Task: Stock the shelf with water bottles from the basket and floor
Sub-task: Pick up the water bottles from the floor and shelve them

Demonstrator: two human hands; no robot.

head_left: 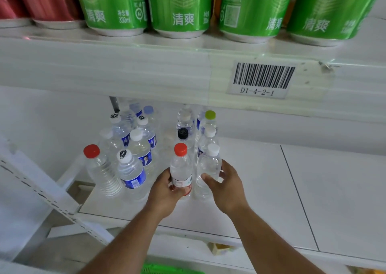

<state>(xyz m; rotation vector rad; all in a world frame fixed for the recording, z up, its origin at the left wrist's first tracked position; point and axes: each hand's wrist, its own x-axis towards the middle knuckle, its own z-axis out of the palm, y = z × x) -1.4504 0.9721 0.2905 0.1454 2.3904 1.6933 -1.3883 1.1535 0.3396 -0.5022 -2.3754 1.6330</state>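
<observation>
My left hand grips a clear water bottle with a red cap, upright on the white shelf. My right hand grips a clear bottle with a white cap right beside it. Behind them stand several more water bottles in rows: a blue-labelled one with a marked white cap, a ribbed one with a red cap, one with a black cap and one with a lime cap. A green basket shows only its rim at the bottom edge.
The upper shelf edge hangs low over the bottles and carries a barcode tag. Green cans and red cans stand on it. A slotted white upright slants at the left. Bare shelf lies to the right.
</observation>
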